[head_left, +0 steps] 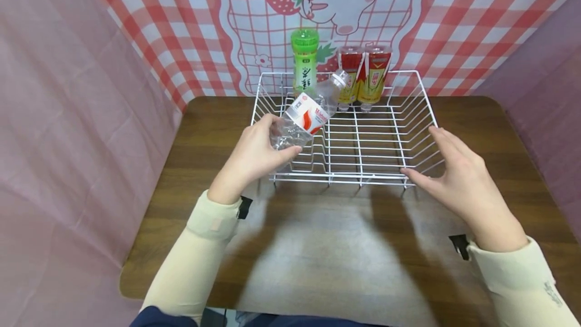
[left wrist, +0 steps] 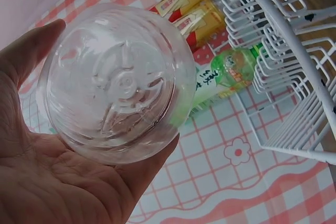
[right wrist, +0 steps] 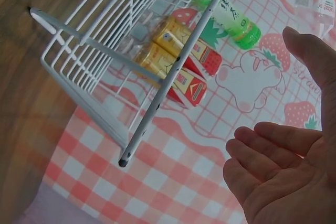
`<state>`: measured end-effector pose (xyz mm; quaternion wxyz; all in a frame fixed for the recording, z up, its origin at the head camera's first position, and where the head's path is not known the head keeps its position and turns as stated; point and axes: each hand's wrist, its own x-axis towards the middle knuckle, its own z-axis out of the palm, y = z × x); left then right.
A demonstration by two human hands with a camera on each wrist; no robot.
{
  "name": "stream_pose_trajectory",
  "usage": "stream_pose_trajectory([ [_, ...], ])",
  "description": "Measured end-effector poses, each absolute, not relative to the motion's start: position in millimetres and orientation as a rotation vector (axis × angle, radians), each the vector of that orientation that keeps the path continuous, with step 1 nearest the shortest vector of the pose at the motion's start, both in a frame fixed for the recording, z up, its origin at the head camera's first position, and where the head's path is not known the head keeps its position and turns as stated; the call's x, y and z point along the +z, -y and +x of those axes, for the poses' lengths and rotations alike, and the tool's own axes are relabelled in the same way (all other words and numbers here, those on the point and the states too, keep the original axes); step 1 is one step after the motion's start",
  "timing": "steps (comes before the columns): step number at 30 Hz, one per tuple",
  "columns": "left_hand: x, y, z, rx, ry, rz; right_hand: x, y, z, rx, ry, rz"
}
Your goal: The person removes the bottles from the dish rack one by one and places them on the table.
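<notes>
My left hand (head_left: 258,158) grips a clear plastic bottle (head_left: 309,113) with a white and red label near its base. The bottle is tilted over the left part of a white wire rack (head_left: 358,178), its neck toward the back. In the left wrist view the round base of the bottle (left wrist: 123,85) faces the camera, with thumb and fingers around it. My right hand (head_left: 467,180) is by the rack's right front corner with fingers spread and nothing in its grasp; whether it touches the wire cannot be told. The right wrist view shows its palm (right wrist: 283,177) bare.
A green-capped tea bottle (head_left: 305,59) stands at the rack's back left. Two red and yellow bottles (head_left: 373,77) stand side by side at the back, right of centre. Behind the brown wooden table (head_left: 181,226) hangs a red checked cloth (head_left: 168,9); pink curtains flank both sides.
</notes>
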<state>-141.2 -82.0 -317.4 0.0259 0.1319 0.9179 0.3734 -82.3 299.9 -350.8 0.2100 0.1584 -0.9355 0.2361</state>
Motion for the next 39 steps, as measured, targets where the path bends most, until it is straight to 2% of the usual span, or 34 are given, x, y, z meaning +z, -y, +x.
stream_pose_trajectory([
  [28,-312.2,95.9,-143.7,1.324,-2.895,0.447,-360.7,-318.9,-76.6,0.676,2.648,0.4],
  [39,-310.3,97.7,-144.2,1.361,-2.883,0.421,-364.5,-328.0,-70.5,0.693,2.718,0.307],
])
